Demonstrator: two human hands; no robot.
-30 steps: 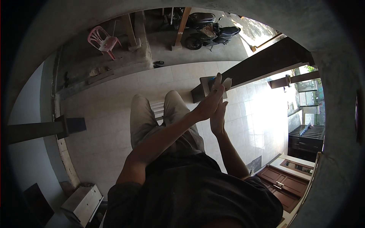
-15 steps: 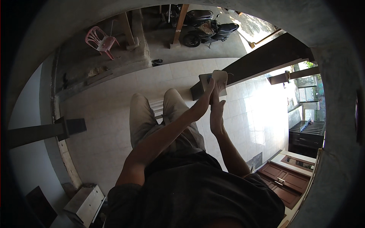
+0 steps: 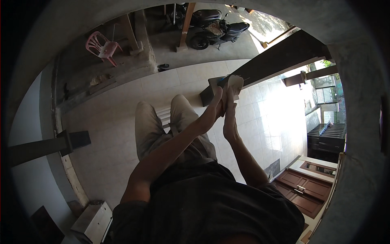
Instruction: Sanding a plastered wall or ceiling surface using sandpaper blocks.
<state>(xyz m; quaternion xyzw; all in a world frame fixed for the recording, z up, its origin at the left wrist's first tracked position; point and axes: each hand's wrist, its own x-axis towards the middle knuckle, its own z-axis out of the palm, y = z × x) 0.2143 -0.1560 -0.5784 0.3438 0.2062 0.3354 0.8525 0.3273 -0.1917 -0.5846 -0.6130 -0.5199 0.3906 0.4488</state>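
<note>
A pale, flat piece with a rounded top (image 3: 236, 82) stands up between my hands, out in front of me; its kind does not show clearly. My left hand (image 3: 212, 110) lies along its left side, fingers long and close together. From below, my right hand (image 3: 230, 118) reaches up with its fingers against the piece. The two hands are close together, and part of the grip is hidden where they overlap. Just behind and left of them is the grey block-like base (image 3: 208, 96) of a dark pillar (image 3: 284, 59).
Pale floor tiles (image 3: 109, 114) lie below me. Beyond their edge stand a pink plastic chair (image 3: 106, 49) and a motorcycle (image 3: 219, 34). A second pillar (image 3: 40, 148) is at left, a white box-like cabinet (image 3: 92, 221) lower left, and brown double doors (image 3: 302, 191) at lower right.
My left fingertips have drawn back a little from the pale piece toward the left. The right fingers now show more fully along it. The whole view has shifted slightly.
</note>
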